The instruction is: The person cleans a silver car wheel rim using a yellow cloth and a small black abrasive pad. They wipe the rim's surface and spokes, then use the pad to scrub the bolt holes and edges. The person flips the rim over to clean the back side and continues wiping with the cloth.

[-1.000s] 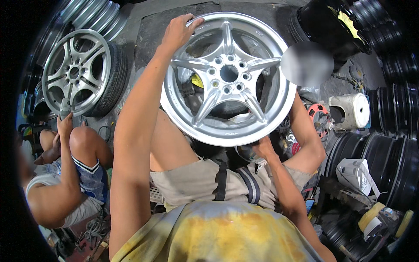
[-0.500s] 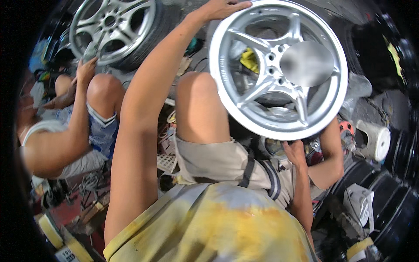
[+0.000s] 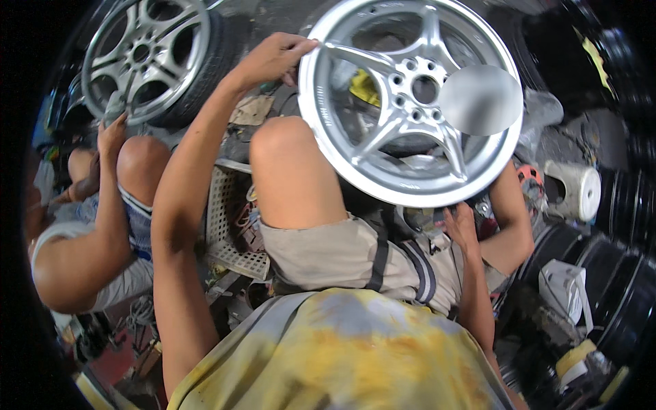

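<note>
A silver alloy wheel rim (image 3: 372,147) with spokes stands tilted up in front of me, beside my bent knee. My left hand (image 3: 277,60) reaches to its upper left edge, fingertips bent over the lip. Under the bottom edge, my right hand (image 3: 463,225) rests against the rim, palm turned up; its fingertips are partly hidden there. A blurred round patch covers the rim's right spokes. Through the gaps between spokes a yellow thing (image 3: 364,87) shows behind.
At left sits another person (image 3: 89,253), one hand on a second silver wheel with a tire (image 3: 141,52). A white plastic basket (image 3: 222,212) lies by my knee. To the right are a white stool-like container (image 3: 581,191), black rims (image 3: 581,273) and a clear plastic bag (image 3: 543,109).
My left hand has slid down from the rim's top to its upper left edge. The whole view has shifted; the rim now appears slightly farther left. My right hand stays beneath it.
</note>
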Action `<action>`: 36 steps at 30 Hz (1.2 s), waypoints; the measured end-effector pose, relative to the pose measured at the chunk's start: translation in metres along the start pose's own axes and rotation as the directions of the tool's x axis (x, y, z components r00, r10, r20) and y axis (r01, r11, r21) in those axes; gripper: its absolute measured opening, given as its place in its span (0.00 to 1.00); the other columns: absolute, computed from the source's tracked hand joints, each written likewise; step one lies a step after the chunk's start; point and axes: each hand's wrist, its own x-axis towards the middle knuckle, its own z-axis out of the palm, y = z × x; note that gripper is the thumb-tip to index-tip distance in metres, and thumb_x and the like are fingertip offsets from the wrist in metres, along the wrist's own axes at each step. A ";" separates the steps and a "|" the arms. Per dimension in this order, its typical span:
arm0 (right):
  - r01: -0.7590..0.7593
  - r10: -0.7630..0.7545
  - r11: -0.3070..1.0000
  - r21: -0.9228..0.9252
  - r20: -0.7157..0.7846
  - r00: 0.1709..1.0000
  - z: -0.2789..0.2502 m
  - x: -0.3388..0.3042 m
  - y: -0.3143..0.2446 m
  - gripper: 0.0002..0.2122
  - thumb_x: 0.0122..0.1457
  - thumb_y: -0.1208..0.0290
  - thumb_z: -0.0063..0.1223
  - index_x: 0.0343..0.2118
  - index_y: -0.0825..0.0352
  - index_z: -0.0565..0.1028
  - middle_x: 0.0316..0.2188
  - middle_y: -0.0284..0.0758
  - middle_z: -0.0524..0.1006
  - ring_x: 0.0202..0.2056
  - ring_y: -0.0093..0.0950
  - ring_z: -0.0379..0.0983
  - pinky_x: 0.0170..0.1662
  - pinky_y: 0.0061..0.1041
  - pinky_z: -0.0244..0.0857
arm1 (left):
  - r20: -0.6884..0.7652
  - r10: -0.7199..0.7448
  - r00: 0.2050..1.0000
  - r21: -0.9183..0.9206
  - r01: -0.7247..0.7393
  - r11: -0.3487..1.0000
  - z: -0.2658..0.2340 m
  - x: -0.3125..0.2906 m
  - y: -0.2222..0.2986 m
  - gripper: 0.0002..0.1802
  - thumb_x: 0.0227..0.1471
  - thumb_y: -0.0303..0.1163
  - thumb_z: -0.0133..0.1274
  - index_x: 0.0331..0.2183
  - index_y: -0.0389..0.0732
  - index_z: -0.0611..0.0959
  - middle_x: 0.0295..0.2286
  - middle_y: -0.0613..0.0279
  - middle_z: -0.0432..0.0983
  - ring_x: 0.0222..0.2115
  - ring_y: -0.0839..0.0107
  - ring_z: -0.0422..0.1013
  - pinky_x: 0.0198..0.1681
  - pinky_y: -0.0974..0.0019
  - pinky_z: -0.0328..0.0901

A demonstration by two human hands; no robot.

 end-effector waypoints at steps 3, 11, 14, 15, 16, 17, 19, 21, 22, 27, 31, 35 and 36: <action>0.246 -0.260 0.921 -0.303 -0.008 0.966 -0.005 0.010 0.025 0.10 0.57 0.75 0.49 0.38 0.72 0.79 0.39 0.52 0.80 0.41 0.49 0.78 0.47 0.39 0.70 | -0.101 -0.095 0.990 -0.042 0.091 0.995 0.010 0.015 0.001 0.26 0.65 0.49 0.51 0.43 0.33 0.86 0.23 0.66 0.78 0.20 0.79 0.71 0.23 0.70 0.66; 0.168 -0.181 0.977 -0.131 -0.094 0.979 -0.009 0.011 -0.012 0.11 0.55 0.73 0.61 0.40 0.68 0.81 0.28 0.39 0.79 0.23 0.27 0.70 0.31 0.28 0.66 | -0.501 0.026 0.865 0.305 0.149 0.941 -0.008 0.132 -0.054 0.32 0.62 0.59 0.47 0.46 0.39 0.86 0.39 0.46 0.83 0.44 0.53 0.77 0.49 0.56 0.68; 0.102 -0.118 0.988 -0.114 -0.143 0.983 -0.009 0.012 0.010 0.16 0.51 0.73 0.67 0.44 0.67 0.79 0.27 0.42 0.79 0.26 0.30 0.72 0.34 0.31 0.67 | -0.546 -0.048 0.837 0.346 0.277 0.896 0.000 0.149 -0.048 0.33 0.60 0.60 0.45 0.44 0.40 0.87 0.42 0.42 0.81 0.49 0.44 0.75 0.54 0.51 0.65; 0.072 -0.090 0.985 -0.158 -0.106 0.990 -0.008 0.013 0.013 0.17 0.50 0.72 0.68 0.44 0.67 0.79 0.30 0.46 0.80 0.30 0.38 0.75 0.37 0.35 0.68 | -0.541 -0.061 0.839 0.376 0.306 0.875 -0.012 0.149 -0.057 0.33 0.60 0.60 0.46 0.43 0.40 0.87 0.42 0.41 0.81 0.48 0.45 0.75 0.53 0.51 0.66; 0.042 -0.058 0.979 -0.198 -0.075 0.996 -0.008 0.014 0.014 0.18 0.50 0.71 0.69 0.44 0.66 0.79 0.32 0.50 0.81 0.33 0.46 0.79 0.41 0.39 0.70 | -0.533 -0.068 0.843 0.410 0.327 0.851 -0.019 0.153 -0.061 0.33 0.60 0.61 0.46 0.43 0.40 0.87 0.41 0.41 0.81 0.48 0.45 0.76 0.53 0.51 0.66; 0.030 -0.035 0.959 -0.282 -0.013 0.999 -0.009 0.015 0.014 0.18 0.49 0.70 0.69 0.44 0.67 0.79 0.32 0.53 0.80 0.38 0.50 0.79 0.44 0.41 0.70 | -0.519 -0.081 0.851 0.406 0.329 0.853 -0.024 0.155 -0.067 0.33 0.60 0.60 0.46 0.42 0.39 0.87 0.41 0.40 0.81 0.47 0.44 0.76 0.52 0.51 0.67; -0.002 0.006 0.969 -0.249 0.015 1.000 -0.008 0.016 0.014 0.17 0.49 0.69 0.69 0.42 0.68 0.79 0.30 0.53 0.80 0.37 0.50 0.79 0.43 0.41 0.70 | -0.490 -0.100 0.866 0.399 0.324 0.858 -0.024 0.154 -0.061 0.34 0.60 0.60 0.46 0.40 0.37 0.87 0.40 0.40 0.81 0.46 0.44 0.76 0.51 0.51 0.68; 0.015 -0.011 0.975 -0.222 0.020 1.000 -0.005 0.016 0.017 0.17 0.49 0.68 0.68 0.41 0.69 0.78 0.28 0.51 0.79 0.35 0.50 0.78 0.42 0.42 0.69 | -0.532 0.073 0.844 0.531 0.265 0.805 -0.006 0.142 -0.038 0.29 0.59 0.55 0.52 0.37 0.36 0.86 0.38 0.40 0.81 0.42 0.45 0.78 0.47 0.51 0.68; 0.007 -0.004 0.977 -0.212 0.018 1.000 -0.005 0.017 0.015 0.18 0.50 0.68 0.67 0.42 0.69 0.77 0.27 0.50 0.79 0.35 0.49 0.78 0.41 0.42 0.69 | -0.555 0.177 0.813 0.590 0.235 0.772 0.004 0.135 -0.022 0.25 0.59 0.51 0.54 0.36 0.36 0.86 0.37 0.41 0.82 0.40 0.46 0.78 0.46 0.50 0.69; 0.001 0.001 0.984 -0.178 0.011 1.000 -0.001 0.026 0.017 0.19 0.52 0.67 0.63 0.46 0.69 0.73 0.24 0.47 0.76 0.32 0.46 0.76 0.41 0.44 0.68 | -0.306 0.657 0.689 0.663 -0.341 0.667 0.055 0.094 0.083 0.13 0.60 0.36 0.57 0.33 0.35 0.84 0.27 0.47 0.80 0.26 0.56 0.76 0.32 0.57 0.69; -0.018 0.022 0.992 -0.125 0.036 0.999 -0.004 0.022 0.007 0.19 0.53 0.67 0.62 0.46 0.69 0.73 0.27 0.49 0.78 0.35 0.50 0.76 0.44 0.45 0.68 | 0.297 0.023 0.955 0.404 -0.148 0.903 0.114 0.041 0.144 0.21 0.66 0.40 0.49 0.32 0.33 0.87 0.26 0.58 0.82 0.27 0.71 0.74 0.32 0.67 0.67; 0.056 -0.050 0.980 -0.191 0.035 0.998 0.006 0.024 0.017 0.19 0.53 0.67 0.62 0.47 0.68 0.73 0.38 0.55 0.79 0.46 0.53 0.75 0.52 0.45 0.68 | 0.526 -0.373 0.764 0.390 0.174 0.904 0.152 0.069 0.087 0.22 0.66 0.40 0.43 0.45 0.31 0.83 0.35 0.53 0.82 0.35 0.65 0.75 0.41 0.57 0.66; 0.007 0.008 0.983 -0.182 0.078 0.997 0.000 0.021 0.005 0.19 0.54 0.68 0.61 0.48 0.68 0.74 0.42 0.54 0.79 0.49 0.53 0.73 0.53 0.46 0.67 | 0.621 -0.342 0.705 0.586 -0.129 0.800 0.160 0.084 0.090 0.22 0.60 0.38 0.43 0.46 0.33 0.83 0.44 0.42 0.80 0.47 0.50 0.76 0.50 0.57 0.67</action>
